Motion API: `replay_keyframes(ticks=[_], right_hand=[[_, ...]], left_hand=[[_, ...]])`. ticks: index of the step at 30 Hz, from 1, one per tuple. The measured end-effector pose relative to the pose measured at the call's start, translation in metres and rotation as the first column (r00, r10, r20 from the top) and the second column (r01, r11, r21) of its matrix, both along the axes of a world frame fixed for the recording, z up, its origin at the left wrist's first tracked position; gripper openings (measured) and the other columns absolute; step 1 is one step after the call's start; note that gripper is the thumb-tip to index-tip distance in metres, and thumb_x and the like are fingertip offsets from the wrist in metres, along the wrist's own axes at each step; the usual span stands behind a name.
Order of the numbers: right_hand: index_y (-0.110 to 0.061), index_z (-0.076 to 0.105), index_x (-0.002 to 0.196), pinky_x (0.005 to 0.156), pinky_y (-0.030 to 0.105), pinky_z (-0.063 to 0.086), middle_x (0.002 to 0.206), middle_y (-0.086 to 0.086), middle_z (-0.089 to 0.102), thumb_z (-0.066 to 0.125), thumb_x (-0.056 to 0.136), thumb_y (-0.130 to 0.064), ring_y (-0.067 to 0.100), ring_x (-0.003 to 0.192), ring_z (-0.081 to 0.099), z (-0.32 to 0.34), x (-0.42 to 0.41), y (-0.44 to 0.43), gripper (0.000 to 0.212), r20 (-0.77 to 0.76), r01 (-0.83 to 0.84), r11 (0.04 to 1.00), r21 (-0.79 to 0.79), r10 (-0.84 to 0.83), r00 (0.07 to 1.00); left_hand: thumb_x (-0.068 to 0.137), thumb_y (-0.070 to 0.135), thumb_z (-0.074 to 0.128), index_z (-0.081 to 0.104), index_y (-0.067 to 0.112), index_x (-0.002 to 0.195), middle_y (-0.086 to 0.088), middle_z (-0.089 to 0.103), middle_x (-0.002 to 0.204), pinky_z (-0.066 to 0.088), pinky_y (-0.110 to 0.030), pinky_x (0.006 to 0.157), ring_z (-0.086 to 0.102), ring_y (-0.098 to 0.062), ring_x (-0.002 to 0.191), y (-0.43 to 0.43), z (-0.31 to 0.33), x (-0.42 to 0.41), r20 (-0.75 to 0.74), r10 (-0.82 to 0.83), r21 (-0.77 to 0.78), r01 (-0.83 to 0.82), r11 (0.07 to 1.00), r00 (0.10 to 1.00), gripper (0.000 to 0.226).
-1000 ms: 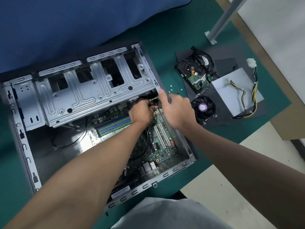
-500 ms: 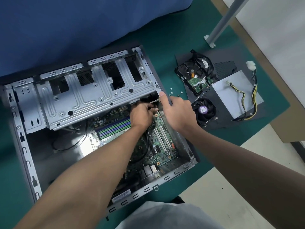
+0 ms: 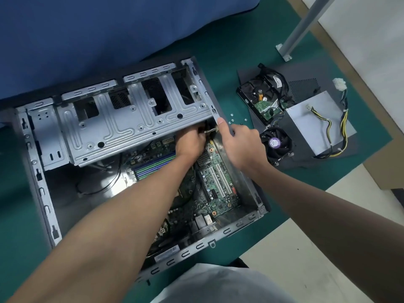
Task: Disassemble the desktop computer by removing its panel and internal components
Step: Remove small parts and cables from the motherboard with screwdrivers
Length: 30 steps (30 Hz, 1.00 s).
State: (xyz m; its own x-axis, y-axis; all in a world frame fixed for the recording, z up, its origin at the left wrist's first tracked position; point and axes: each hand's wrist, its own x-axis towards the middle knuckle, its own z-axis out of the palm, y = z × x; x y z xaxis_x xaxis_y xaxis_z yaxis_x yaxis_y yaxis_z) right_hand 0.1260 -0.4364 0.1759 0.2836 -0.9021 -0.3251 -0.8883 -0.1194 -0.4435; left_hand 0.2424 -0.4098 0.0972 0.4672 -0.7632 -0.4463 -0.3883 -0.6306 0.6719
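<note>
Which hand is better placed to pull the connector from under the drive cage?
Left: the left hand is inside the case, fingers curled at the connector; the right hand just rests a finger on the case rim.

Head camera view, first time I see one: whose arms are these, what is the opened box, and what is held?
One camera, worn on the person's head, looks down at their own bare arms; no robot. The box is a computer case lying open on a green mat, motherboard exposed. The left hand grips what looks like a pale cable end in the far corner. The right hand rests on the case wall, thumb on its rim; its fingers are hidden. Removed, at right: hard drive, fan and power supply on a dark panel, loose screws nearby.
</note>
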Motion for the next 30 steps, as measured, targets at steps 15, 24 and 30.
replay_keyframes(ticks=[15, 24, 30], right_hand=[[-0.024, 0.037, 0.064, 0.086, 0.048, 0.046, 0.091, 0.016, 0.062, 0.016, 0.089, -0.07, 0.031, 0.097, 0.05, 0.006, 0.001, 0.003, 0.056, -0.003, 0.018, 1.0, -0.003, -0.018, 1.0], [-0.027, 0.031, 0.058, 0.09, 0.049, 0.042, 0.088, 0.017, 0.061, 0.017, 0.089, -0.068, 0.031, 0.096, 0.046, 0.003, 0.001, 0.002, 0.053, -0.002, 0.019, 1.0, -0.014, -0.019, 1.0], [-0.023, 0.037, 0.058, 0.082, 0.047, 0.044, 0.084, 0.015, 0.06, 0.019, 0.088, -0.069, 0.03, 0.092, 0.046, 0.0, 0.001, 0.001, 0.058, 0.005, 0.022, 1.0, -0.018, -0.022, 1.0]], left_hand=[[0.083, 0.023, 0.069, 0.048, 0.011, 0.101, -0.003, 0.044, 0.076, 0.032, -0.032, 0.065, 0.04, -0.022, 0.067, 0.06, 0.012, 0.002, 0.576, -0.056, -0.173, 0.188, 0.967, 0.816, 0.03], [0.068, 0.025, 0.08, 0.057, 0.009, 0.124, -0.004, 0.065, 0.114, 0.051, -0.034, 0.076, 0.063, -0.022, 0.096, 0.049, 0.013, 0.005, 0.701, -0.333, -0.013, 0.478, 0.878, 0.63, 0.062], [0.088, 0.005, 0.055, 0.054, 0.007, 0.106, 0.004, 0.04, 0.064, 0.018, -0.024, 0.037, 0.031, -0.013, 0.047, 0.028, 0.017, 0.012, 0.647, -0.413, 0.042, 0.511, 0.858, 0.641, 0.018]])
